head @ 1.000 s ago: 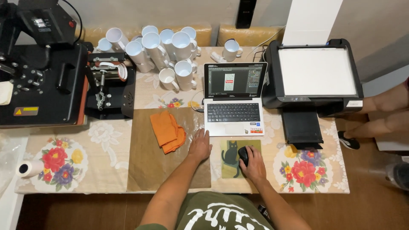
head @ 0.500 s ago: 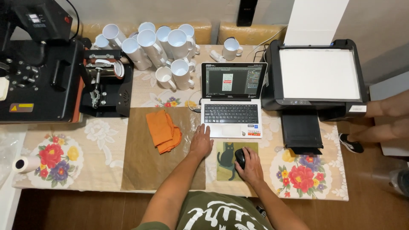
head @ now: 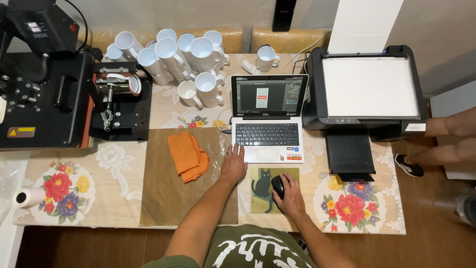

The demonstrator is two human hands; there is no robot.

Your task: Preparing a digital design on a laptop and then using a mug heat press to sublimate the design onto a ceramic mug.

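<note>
Table (head: 124, 171) under a floral lace cloth, set against a pale wall, wood floor below; seen from above the seated person.

Item: black computer mouse (head: 278, 186), on a green mouse mat with a black cat figure (head: 262, 191), near the table's front edge, right of centre. Right hand (head: 290, 197) cupped over it, fingers curled lightly around the body. Left hand (head: 233, 164) flat and spread, palm down, holding nothing, resting at the front left corner of the laptop (head: 268, 124).

Step in hand, as I judge it: on-screen work with an upright picture in an editing window. Next move likely calls for small, steady pointer control.

Beyond: folded orange cloth (head: 187, 156) on a brown sheet (head: 163, 198), left of the left hand. White mugs (head: 183, 59) clustered along the back edge. Black mug press (head: 121, 101) and larger black heat press (head: 42, 79) at the back left corner, the latter bearing a small yellow rectangular warning label (head: 21, 132). Black printer (head: 369, 92) at the right edge. Red and white stickers on the laptop's palm rest, right side. White tape roll (head: 29, 197) at the front left corner.
</note>
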